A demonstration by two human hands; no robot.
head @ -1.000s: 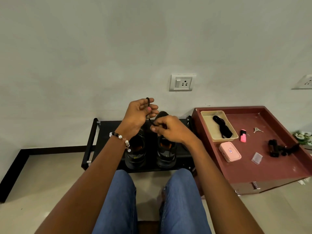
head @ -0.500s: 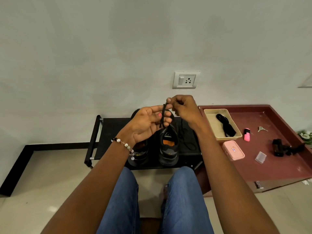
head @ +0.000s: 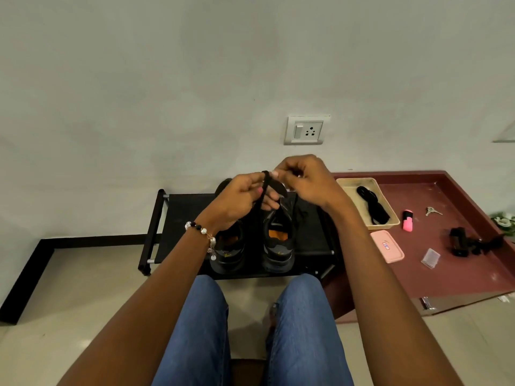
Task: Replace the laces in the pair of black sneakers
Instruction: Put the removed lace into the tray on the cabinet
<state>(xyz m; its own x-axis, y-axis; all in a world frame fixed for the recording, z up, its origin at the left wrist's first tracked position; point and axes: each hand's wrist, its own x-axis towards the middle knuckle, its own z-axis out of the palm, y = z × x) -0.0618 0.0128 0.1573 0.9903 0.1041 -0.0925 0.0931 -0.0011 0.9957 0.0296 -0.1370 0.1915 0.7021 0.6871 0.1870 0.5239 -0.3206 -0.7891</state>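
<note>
Centre frame, the pair of black sneakers with orange insoles point(head: 252, 243) sits on a low black rack point(head: 178, 218). Just above, left hand point(head: 237, 200) and right hand point(head: 306, 181) both pinch a flat black lace point(head: 263, 190). Loose pinch, so it could slip and tangle, I'd guess. Spare black laces point(head: 373, 204) wait in the beige tray, right.

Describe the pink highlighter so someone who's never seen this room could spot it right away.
Look at the dark red tray table on the right. Just right of its beige basket stands the highlighter: small, bright pink, with a black cap, unlike the paler, flat pink case nearer you.
</note>
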